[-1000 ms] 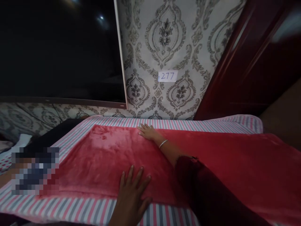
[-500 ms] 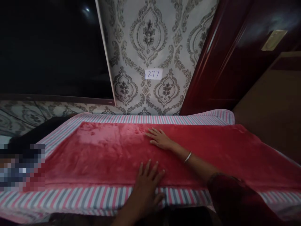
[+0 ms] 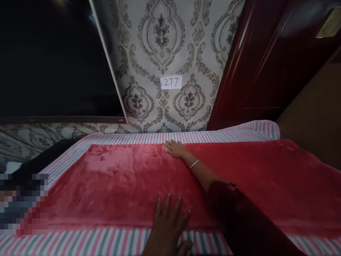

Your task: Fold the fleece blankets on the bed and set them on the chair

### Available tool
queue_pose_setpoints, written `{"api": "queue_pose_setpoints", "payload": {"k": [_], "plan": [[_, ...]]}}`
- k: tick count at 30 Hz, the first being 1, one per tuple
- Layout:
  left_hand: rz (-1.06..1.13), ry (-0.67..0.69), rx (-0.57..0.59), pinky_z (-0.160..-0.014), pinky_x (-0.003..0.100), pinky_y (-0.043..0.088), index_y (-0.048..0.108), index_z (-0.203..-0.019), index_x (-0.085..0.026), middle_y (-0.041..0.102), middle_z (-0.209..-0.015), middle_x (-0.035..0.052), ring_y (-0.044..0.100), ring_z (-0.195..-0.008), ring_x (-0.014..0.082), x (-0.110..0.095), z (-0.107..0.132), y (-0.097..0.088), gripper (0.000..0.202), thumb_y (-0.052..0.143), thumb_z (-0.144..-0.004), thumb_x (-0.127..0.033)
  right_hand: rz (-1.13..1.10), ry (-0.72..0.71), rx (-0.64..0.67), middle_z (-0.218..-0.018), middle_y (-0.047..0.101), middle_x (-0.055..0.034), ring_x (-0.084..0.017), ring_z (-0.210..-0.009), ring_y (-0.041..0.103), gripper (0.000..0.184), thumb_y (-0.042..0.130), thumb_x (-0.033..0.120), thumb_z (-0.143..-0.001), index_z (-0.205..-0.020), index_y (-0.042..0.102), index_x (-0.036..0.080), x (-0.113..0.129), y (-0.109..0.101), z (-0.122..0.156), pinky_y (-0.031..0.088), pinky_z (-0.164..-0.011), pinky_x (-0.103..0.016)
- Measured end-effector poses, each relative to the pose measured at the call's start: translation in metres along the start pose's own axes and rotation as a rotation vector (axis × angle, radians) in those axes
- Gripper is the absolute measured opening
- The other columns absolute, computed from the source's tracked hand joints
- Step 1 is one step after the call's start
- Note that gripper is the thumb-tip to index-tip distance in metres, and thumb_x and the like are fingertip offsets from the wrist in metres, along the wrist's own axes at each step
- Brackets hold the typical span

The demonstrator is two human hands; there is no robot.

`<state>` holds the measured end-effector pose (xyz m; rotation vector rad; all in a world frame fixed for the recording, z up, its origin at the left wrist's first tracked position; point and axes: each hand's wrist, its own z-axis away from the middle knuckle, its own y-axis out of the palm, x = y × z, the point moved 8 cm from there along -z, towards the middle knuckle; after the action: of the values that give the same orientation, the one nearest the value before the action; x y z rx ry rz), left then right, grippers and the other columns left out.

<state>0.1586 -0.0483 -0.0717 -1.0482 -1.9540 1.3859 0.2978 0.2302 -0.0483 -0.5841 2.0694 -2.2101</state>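
Observation:
A red plush blanket (image 3: 112, 177) lies spread over a striped pink, grey and white sheet (image 3: 80, 241) on a bed. My left hand (image 3: 169, 227) rests flat at the blanket's near edge, fingers spread and holding nothing. My right hand (image 3: 176, 149) reaches out to the blanket's far edge and lies flat there, open, palm down. A silver bangle (image 3: 195, 164) sits on my right wrist, and a dark red sleeve (image 3: 239, 217) covers the arm.
Patterned grey wallpaper with a white label reading 277 (image 3: 171, 82) stands behind the bed. A dark screen (image 3: 53, 60) fills the upper left. A dark red wooden door (image 3: 266, 60) rises at the right. A blurred patch (image 3: 21, 202) lies at the left edge.
My right hand slid back from mid-blanket to its far edge. My left hand stayed flat at the near edge. The view shifted slightly.

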Motion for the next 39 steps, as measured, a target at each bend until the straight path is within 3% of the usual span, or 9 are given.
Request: {"api": "queue_pose_setpoints", "payload": {"k": [4, 8, 11, 15, 20, 23, 27, 33, 39], "plan": [[-0.014, 0.022, 0.012, -0.116, 0.066, 0.021, 0.027, -0.158, -0.039, 0.021, -0.168, 0.0030, 0.020, -0.151, 0.0415, -0.002, 0.000, 0.000, 0.080, 0.057, -0.087, -0.062, -0.009, 0.024, -0.008, -0.167, 0.022, -0.0010, -0.030, -0.154, 0.015, 0.059, 0.030, 0.055, -0.103, -0.158, 0.028, 0.036, 0.001, -0.005, -0.004, 0.016, -0.121, -0.059], [-0.001, -0.016, 0.072, -0.115, 0.067, 0.025, 0.024, -0.158, -0.040, 0.019, -0.168, 0.0023, 0.018, -0.152, 0.0413, -0.001, -0.001, -0.007, 0.082, 0.062, -0.087, -0.054, -0.015, 0.046, -0.027, -0.168, 0.016, -0.0027, -0.030, -0.155, 0.012, 0.059, 0.031, 0.052, -0.103, -0.159, 0.026, 0.034, 0.005, -0.018, 0.009, 0.016, -0.121, -0.059], [0.009, -0.031, 0.068, -0.115, 0.068, 0.026, 0.023, -0.158, -0.039, 0.021, -0.168, 0.0030, 0.019, -0.152, 0.0403, -0.002, -0.001, -0.014, 0.081, 0.063, -0.089, -0.046, -0.010, 0.030, -0.052, -0.169, 0.011, -0.0027, -0.029, -0.155, 0.007, 0.060, 0.032, 0.052, -0.104, -0.160, 0.022, 0.034, 0.004, -0.027, 0.038, 0.012, -0.121, -0.058], [0.040, -0.033, 0.033, -0.118, 0.068, 0.024, 0.025, -0.158, -0.035, 0.025, -0.166, 0.0050, 0.020, -0.152, 0.0379, -0.009, -0.011, -0.023, 0.082, 0.066, -0.087, -0.036, 0.022, -0.077, -0.038, -0.168, 0.013, -0.0063, -0.030, -0.155, 0.006, 0.060, 0.035, 0.052, -0.104, -0.159, 0.026, 0.032, -0.001, -0.027, 0.098, 0.010, -0.121, -0.060], [0.185, 0.035, 0.171, -0.119, 0.068, 0.023, 0.024, -0.158, -0.037, 0.023, -0.167, 0.0044, 0.022, -0.153, 0.0345, -0.043, -0.047, -0.007, 0.085, 0.068, -0.085, -0.039, 0.028, -0.136, -0.006, -0.168, 0.016, -0.0060, -0.029, -0.155, 0.009, 0.060, 0.033, 0.057, -0.103, -0.159, 0.027, 0.034, -0.013, -0.021, 0.144, 0.009, -0.121, -0.060], [0.245, 0.030, 0.237, -0.117, 0.075, 0.018, 0.022, -0.158, -0.042, 0.016, -0.168, 0.0031, 0.014, -0.154, 0.0395, -0.055, -0.060, 0.011, 0.088, 0.069, -0.084, -0.046, 0.010, -0.129, 0.036, -0.168, 0.015, -0.0034, -0.030, -0.155, 0.010, 0.062, 0.032, 0.060, -0.103, -0.159, 0.023, 0.038, -0.024, -0.013, 0.138, 0.010, -0.120, -0.063], [0.251, 0.015, 0.315, -0.113, 0.080, 0.014, 0.023, -0.156, -0.046, 0.013, -0.168, 0.0036, 0.010, -0.153, 0.0452, -0.055, -0.060, 0.029, 0.094, 0.074, -0.078, -0.051, 0.026, -0.102, 0.002, -0.168, 0.016, -0.0019, -0.030, -0.155, 0.009, 0.060, 0.030, 0.059, -0.103, -0.159, 0.023, 0.037, -0.043, -0.011, 0.109, 0.010, -0.120, -0.062], [0.238, 0.054, 0.345, -0.112, 0.080, 0.018, 0.018, -0.157, -0.047, 0.014, -0.168, 0.0045, 0.013, -0.152, 0.0463, -0.052, -0.059, 0.027, 0.089, 0.066, -0.083, -0.058, 0.030, 0.051, -0.018, -0.168, 0.018, -0.0017, -0.031, -0.154, 0.015, 0.059, 0.032, 0.056, -0.103, -0.158, 0.028, 0.036, -0.068, -0.022, 0.071, 0.013, -0.121, -0.059], [0.219, 0.065, 0.281, -0.114, 0.076, 0.020, 0.018, -0.157, -0.046, 0.011, -0.169, 0.0019, 0.012, -0.153, 0.0440, -0.053, -0.057, 0.021, 0.092, 0.069, -0.082, -0.053, 0.022, 0.167, -0.021, -0.167, 0.021, -0.0037, -0.032, -0.153, 0.018, 0.058, 0.033, 0.053, -0.103, -0.158, 0.030, 0.034, -0.070, -0.034, 0.065, 0.016, -0.120, -0.062]]}}
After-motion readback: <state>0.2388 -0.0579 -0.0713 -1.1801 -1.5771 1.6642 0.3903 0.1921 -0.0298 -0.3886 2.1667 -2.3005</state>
